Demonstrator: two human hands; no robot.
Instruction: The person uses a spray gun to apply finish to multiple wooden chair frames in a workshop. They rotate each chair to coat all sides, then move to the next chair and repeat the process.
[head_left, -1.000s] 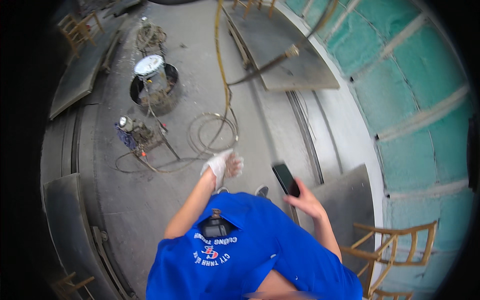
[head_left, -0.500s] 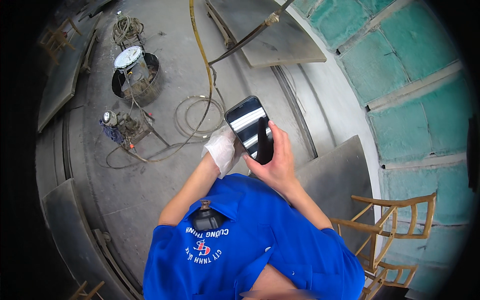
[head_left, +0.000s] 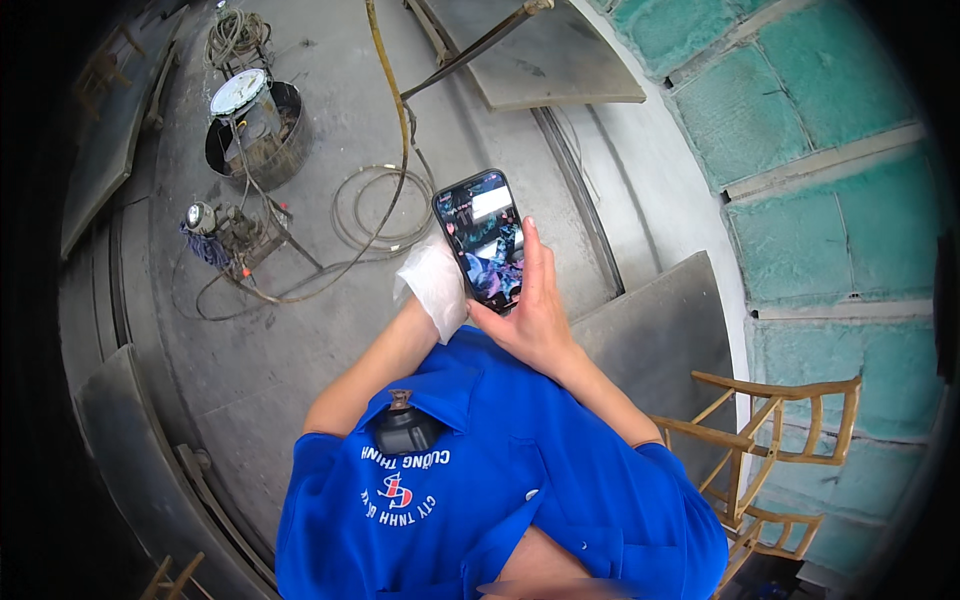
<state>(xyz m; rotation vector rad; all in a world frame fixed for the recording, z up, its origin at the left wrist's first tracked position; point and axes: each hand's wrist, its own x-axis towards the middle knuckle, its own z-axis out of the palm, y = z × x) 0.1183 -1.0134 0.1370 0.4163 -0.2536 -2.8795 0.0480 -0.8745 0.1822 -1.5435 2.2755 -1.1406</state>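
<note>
A black-edged smartphone [head_left: 484, 240] is held out in front of my chest, its screen lit with a dark, colourful picture and white glare. My left hand [head_left: 436, 288], in a loose white plastic glove, is against the phone's lower left side; its fingers are hidden behind the phone. My bare right hand [head_left: 535, 315] grips the other side, with the fingers along the right edge and the thumb at the bottom corner.
Coiled hose [head_left: 385, 210] lies on the grey floor beyond the phone. Farther left stand a small pump machine [head_left: 230, 235] and a round dark tub [head_left: 295, 135] with a white-lidded bucket. A flat board [head_left: 550, 60] is at the back, wooden chairs [head_left: 780, 420] at the right.
The phone's screen has gone from dark to a lit picture. In the picture, phone and hands sit slightly farther left and higher, and the background has shifted too.
</note>
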